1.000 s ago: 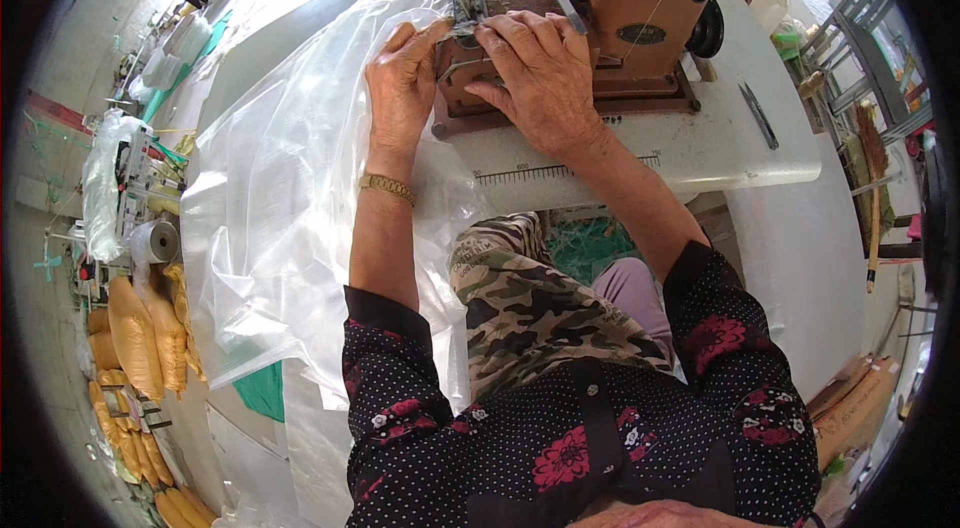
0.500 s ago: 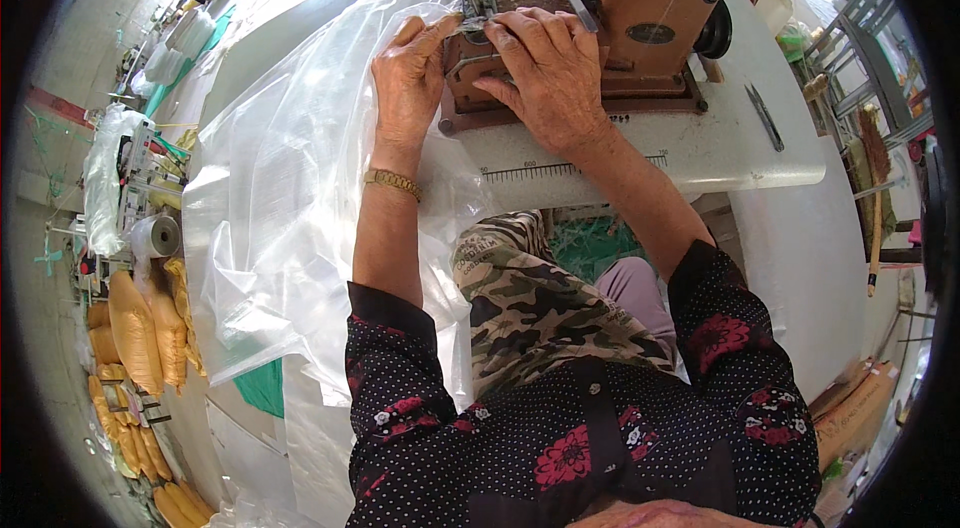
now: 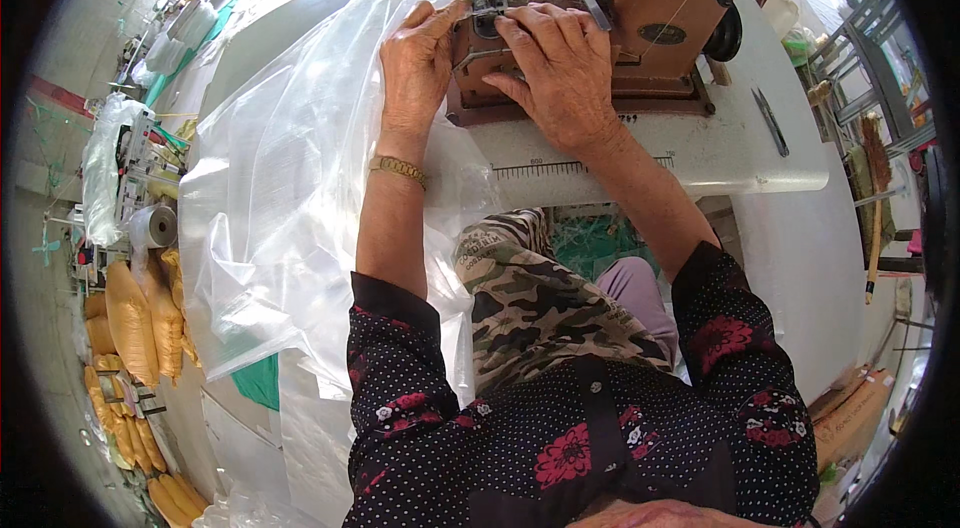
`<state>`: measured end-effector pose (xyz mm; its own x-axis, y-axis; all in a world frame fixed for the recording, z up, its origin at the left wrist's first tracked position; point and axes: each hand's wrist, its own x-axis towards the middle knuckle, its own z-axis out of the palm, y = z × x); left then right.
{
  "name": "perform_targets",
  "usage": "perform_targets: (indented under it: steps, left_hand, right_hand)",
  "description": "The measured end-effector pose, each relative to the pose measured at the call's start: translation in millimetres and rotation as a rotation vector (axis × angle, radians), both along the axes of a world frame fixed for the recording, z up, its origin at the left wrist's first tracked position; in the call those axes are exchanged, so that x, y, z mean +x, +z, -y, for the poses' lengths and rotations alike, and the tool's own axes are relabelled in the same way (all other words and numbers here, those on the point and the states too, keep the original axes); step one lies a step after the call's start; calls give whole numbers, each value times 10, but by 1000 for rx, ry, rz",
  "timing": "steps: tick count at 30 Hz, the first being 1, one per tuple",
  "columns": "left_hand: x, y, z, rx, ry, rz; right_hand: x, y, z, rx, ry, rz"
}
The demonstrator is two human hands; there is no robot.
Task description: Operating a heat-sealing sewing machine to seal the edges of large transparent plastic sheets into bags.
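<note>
A brown sewing machine (image 3: 665,3) stands on the far side of the white table. My left hand (image 3: 415,63), with a gold-coloured watch band at the wrist, pinches the edge of a clear plastic sheet (image 3: 290,178) just left of the presser foot (image 3: 485,0). From there the sheet hangs in wrinkled folds over the table's left side and beside my lap. Close to the right of the foot, my right hand (image 3: 560,73) lies palm down. Its fingers reach forward to the machine bed, and the thumb stands apart. What lies under those fingertips is hidden.
Metal thread snips (image 3: 770,123) lie on the table right of the machine. A printed ruler scale (image 3: 545,169) runs along the near edge. Orange-yellow stuffed bags (image 3: 130,313) and a white roll (image 3: 154,227) are at the left. Past the table's right side are a metal rack (image 3: 880,68) and a broom (image 3: 875,168).
My left hand has moved slightly forward along the machine bed, still pinching the plastic. My right hand stays by the presser foot. The whole view has shifted a little.
</note>
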<state>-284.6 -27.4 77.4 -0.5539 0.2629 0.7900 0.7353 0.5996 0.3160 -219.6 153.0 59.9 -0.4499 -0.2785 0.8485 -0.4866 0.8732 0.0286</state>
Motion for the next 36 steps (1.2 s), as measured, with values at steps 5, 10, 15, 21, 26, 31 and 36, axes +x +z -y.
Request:
perform_targets:
  steps: [5,10,15,21,26,31,36]
  left_hand:
    - [-25,-36,32,-9,11,-74]
    - [-19,-12,-12,-10,-1,-7]
    - [-38,-31,34,29,-51,-70]
    - [-25,-17,-2,27,-25,25]
    - [-78,-65,-11,35,-60,-23]
    - [-95,-99,4,13,-62,-2]
    - [-114,-149,54,9,-37,-67]
  right_hand:
    - [10,7,17,1,8,3]
    - [-12,8,-41,13,9,-33]
    - [-13,-13,9,-12,16,-5]
    - [-23,4,-24,23,-8,-55]
    - [-25,-19,-4,10,-101,-59]
    - [86,54,-22,-43,-15,104]
    - [547,68,-283,-33,143,36]
